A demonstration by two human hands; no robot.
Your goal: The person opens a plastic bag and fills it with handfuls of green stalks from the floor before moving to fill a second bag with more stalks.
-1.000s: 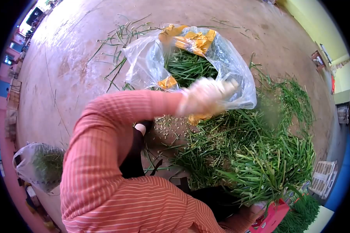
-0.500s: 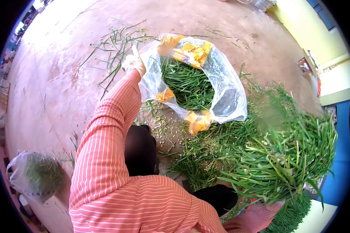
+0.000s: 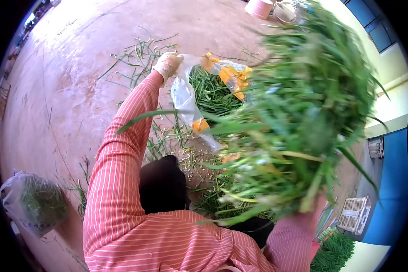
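My left hand (image 3: 167,65), in a pale glove, is closed on the left rim of a clear plastic bag (image 3: 184,97) with orange-yellow patches. Long green leaves (image 3: 213,93), which look like garlic chives, lie inside the bag. A big, motion-blurred bunch of garlic chives (image 3: 303,104) hangs above the right side of the bag and hides part of it. My right hand (image 3: 318,202) holds this bunch from below; its fingers are hidden behind the leaves.
Loose leaves (image 3: 138,56) and pale trimmings (image 3: 190,163) litter the floor. A filled plastic bag (image 3: 41,204) stands at left. More greens (image 3: 333,251) lie at lower right near a white crate (image 3: 353,215). A pink bucket (image 3: 259,8) stands at the back.
My right hand has lifted the bunch of garlic chives up and left, over the bag's right side. My left hand's raised finger has folded onto the bag rim.
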